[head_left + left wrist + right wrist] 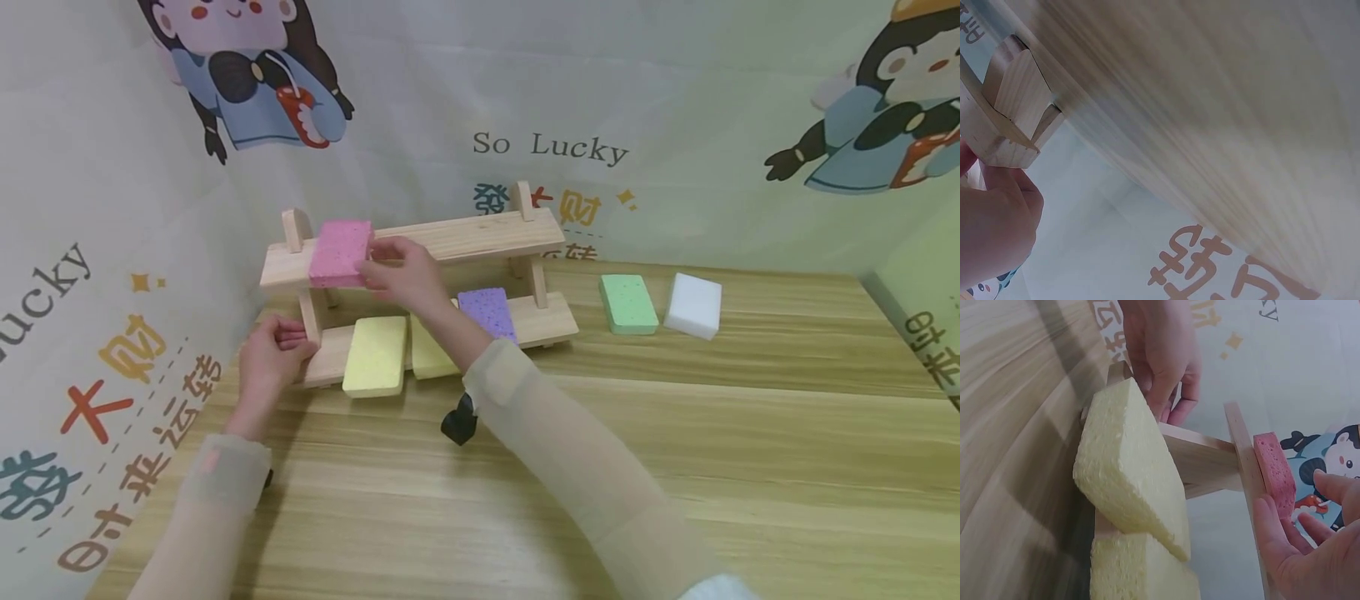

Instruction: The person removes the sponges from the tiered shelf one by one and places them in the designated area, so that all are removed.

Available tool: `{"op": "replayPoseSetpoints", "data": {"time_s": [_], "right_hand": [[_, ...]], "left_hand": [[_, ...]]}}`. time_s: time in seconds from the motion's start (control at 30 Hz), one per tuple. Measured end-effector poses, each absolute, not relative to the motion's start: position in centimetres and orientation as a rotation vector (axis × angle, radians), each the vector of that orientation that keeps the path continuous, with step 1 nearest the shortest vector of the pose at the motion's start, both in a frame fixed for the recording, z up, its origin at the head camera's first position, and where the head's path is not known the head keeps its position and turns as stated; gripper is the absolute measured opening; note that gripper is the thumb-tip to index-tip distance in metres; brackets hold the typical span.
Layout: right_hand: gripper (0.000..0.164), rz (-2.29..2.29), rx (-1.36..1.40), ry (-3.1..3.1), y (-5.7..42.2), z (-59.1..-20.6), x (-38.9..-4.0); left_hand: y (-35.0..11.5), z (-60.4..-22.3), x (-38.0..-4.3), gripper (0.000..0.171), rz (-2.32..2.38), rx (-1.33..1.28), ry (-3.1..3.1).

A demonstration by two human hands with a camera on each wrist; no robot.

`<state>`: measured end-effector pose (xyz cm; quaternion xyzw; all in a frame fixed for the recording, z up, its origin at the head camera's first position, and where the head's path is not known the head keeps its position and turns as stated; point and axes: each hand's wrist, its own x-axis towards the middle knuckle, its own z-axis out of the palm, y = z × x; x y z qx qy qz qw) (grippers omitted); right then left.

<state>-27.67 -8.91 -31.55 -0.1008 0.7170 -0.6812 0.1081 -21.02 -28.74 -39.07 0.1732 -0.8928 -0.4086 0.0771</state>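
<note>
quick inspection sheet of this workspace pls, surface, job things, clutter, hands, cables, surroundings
surface: wood-grain tabletop
job's things: wooden rack with pink sponge on its top shelf; two yellow sponges and purple sponge on its lower shelf; green sponge and white block on the tabletop, right of the rack
clutter: small black item by the right cuff, identity unclear
left hand: holds the lower shelf's left end
right hand: at the pink sponge's right side, grip unclear
cables: nothing seen
surroundings: printed backdrop with cartoon figures and lettering
</note>
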Motion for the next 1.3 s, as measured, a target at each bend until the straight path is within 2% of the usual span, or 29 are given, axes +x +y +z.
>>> {"op": "replayPoseSetpoints", "data": {"time_s": [0.67, 1.3], "right_hand": [[0.043, -2.127, -0.153, 2.046, -10.7, -32.1, -28.3], [0.044, -2.187, -0.26, 1.963, -7.6, -31.3, -27.9]], "left_hand": [[-28.6, -39.1, -21.2, 0.035, -1.247, 0.542, -2.657], [-28.7, -39.1, -21.0, 0.033, -1.23, 0.527, -2.653]]}}
